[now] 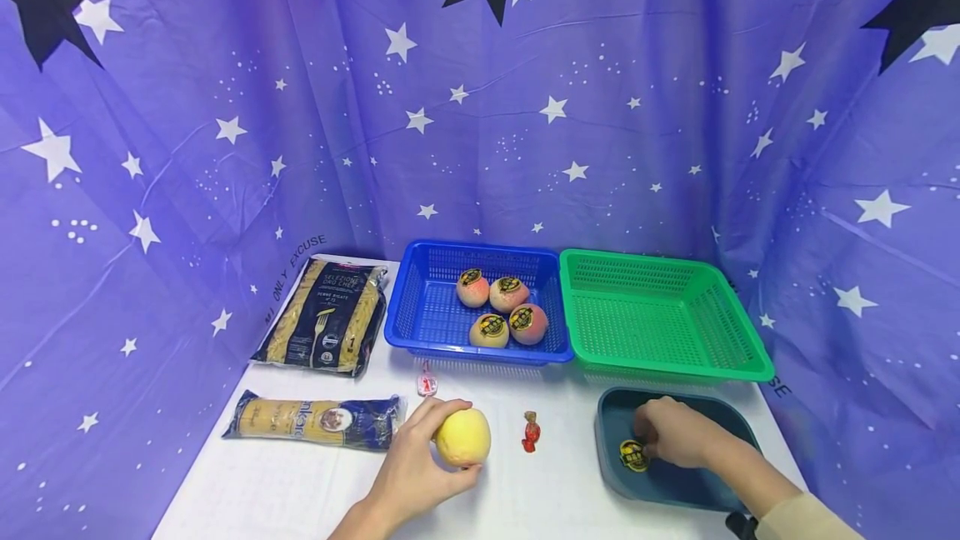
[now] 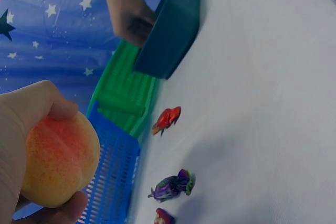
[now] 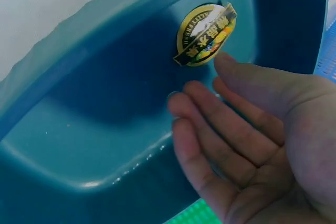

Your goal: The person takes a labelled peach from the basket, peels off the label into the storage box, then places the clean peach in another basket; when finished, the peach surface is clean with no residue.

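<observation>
My left hand [image 1: 427, 448] grips a yellow-orange peach [image 1: 463, 437] that rests on the white table [image 1: 300, 490]; the left wrist view shows thumb and fingers curled round the peach [image 2: 60, 161]. My right hand [image 1: 675, 432] is inside a dark teal tray [image 1: 678, 494] at the front right. Its fingers [image 3: 210, 124] lie relaxed and nearly straight, one tip touching a round gold-and-black sticker [image 3: 205, 34] on the tray floor. That sticker [image 1: 633, 455] shows just left of the hand in the head view.
A blue basket [image 1: 420, 307] with several stickered peaches [image 1: 528, 323] and a green basket [image 1: 660, 315] stand at the back. A pasta bag [image 1: 326, 315] and spaghetti pack [image 1: 315, 421] lie left. A red candy [image 1: 531, 432] and another wrapped sweet [image 1: 427, 383] lie mid-table.
</observation>
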